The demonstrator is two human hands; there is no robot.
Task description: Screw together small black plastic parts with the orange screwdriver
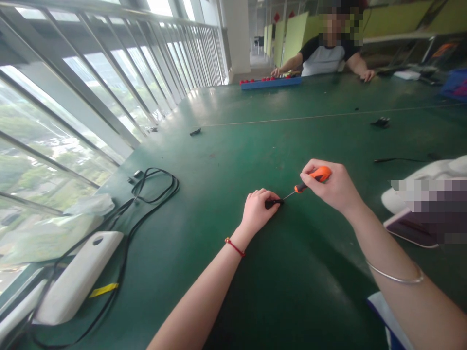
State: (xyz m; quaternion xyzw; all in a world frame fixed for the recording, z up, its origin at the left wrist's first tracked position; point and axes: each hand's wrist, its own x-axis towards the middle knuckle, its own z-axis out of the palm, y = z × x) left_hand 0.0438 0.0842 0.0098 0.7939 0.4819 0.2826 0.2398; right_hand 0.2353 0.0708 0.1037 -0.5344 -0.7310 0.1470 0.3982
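Observation:
A small black part (274, 202) lies on the green table (233, 160), pinched between the thumb and fingers of my left hand (258, 209). My right hand (330, 187) is closed around an orange and black screwdriver (321, 174). The screwdriver slants down to the left, and its thin metal tip meets the right end of the black part. My left fingers cover much of the part, so its shape cannot be made out fully.
On the left lie a looped black cable (174, 187) and a white case (80, 277). A blue tray (270, 83) with red pieces stands at the far edge, by a seated person (324, 58). Black pieces (195, 131) (381, 122) lie farther back. A covered device sits right.

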